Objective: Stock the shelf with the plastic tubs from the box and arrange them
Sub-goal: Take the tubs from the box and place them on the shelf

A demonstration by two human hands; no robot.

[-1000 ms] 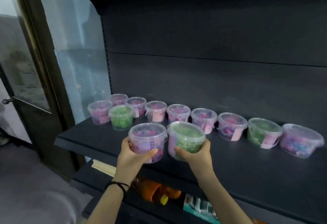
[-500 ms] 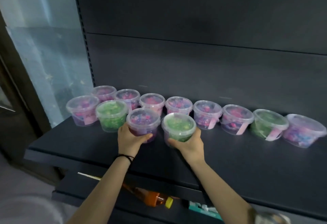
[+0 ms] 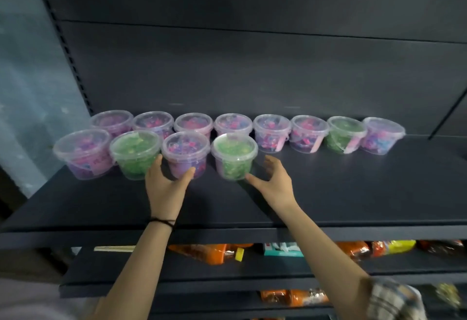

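Note:
Clear lidded plastic tubs stand in two rows on the dark shelf (image 3: 328, 193). Several fill the back row (image 3: 271, 132). At the front, from the left, are a pink tub (image 3: 83, 152), a green tub (image 3: 135, 152), a purple tub (image 3: 185, 154) and a second green tub (image 3: 234, 155). My left hand (image 3: 166, 183) grips the purple tub, thumb on its front and fingers round its left side. Just right of the second green tub, my right hand (image 3: 273, 180) has spread fingers; its thumb is at the tub's base and its fingers are off the tub.
The shelf's right half in front of the back row is bare. A translucent panel (image 3: 30, 92) closes the left end. On the lower shelf lie orange bottles (image 3: 209, 252), a teal box (image 3: 283, 249) and a wooden stick pack (image 3: 115, 248).
Both hands carried the purple and green tubs back onto the shelf and set them in the front row. My right hand has let go of the green tub.

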